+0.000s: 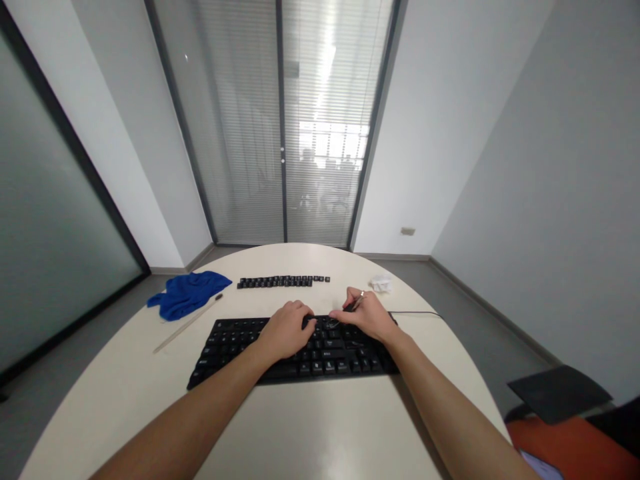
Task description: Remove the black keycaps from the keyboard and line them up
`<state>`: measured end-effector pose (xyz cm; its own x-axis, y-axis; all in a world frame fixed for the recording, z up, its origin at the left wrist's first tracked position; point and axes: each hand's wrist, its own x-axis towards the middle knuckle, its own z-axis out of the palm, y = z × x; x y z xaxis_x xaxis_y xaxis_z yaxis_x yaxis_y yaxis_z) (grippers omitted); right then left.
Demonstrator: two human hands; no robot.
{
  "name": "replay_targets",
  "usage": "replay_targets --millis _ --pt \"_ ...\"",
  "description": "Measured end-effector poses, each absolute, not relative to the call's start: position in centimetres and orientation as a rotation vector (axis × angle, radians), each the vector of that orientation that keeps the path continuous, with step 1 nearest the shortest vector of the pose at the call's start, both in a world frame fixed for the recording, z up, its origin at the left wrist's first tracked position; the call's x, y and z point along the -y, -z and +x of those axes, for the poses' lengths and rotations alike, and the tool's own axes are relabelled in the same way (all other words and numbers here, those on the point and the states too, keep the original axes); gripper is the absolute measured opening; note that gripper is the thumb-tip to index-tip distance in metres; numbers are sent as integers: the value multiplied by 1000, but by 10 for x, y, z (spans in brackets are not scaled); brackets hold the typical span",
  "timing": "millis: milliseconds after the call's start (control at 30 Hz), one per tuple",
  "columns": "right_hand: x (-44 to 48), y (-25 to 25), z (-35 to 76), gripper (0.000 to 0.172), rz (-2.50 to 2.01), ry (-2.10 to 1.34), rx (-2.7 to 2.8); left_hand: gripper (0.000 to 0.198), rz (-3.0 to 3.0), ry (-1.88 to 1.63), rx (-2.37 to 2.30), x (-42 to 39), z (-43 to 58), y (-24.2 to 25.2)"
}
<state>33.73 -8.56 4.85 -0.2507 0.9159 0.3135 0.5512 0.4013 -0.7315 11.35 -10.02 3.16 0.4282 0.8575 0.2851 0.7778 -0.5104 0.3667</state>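
A black keyboard point(235, 343) lies across the round table in front of me, its cable leaving at the far right corner. My left hand point(287, 330) rests on the middle of it, fingers curled at the far edge and thumb on the keys. Just to the right, above the far rows, my right hand point(367, 315) is closed around a keycap puller point(351, 306) with a dark handle and thin wire. The wire end is down at the keys by my thumb; whether it grips a keycap I cannot tell. Loose black keycaps point(275, 282) stand in rows beyond the keyboard.
A blue cloth point(193, 293) lies at the far left, with a thin dark-tipped brush point(187, 325) beside it. A crumpled white tissue point(381, 284) sits behind my right hand. The keyboard cable point(417, 312) runs off the right edge. An orange-seated chair point(570, 447) stands at right.
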Motion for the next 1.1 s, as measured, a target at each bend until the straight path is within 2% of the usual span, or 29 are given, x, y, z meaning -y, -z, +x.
replay_targets --millis 533,967,1100 --pt "98 -64 310 34 -1318 -222 2276 24 2535 -631 -1453 101 114 -32" --pt "99 -58 306 39 -1324 46 2438 24 2510 -689 -1231 101 113 -33" --pt "97 -57 305 37 -1376 14 2374 26 2518 -690 -1242 101 113 -32"
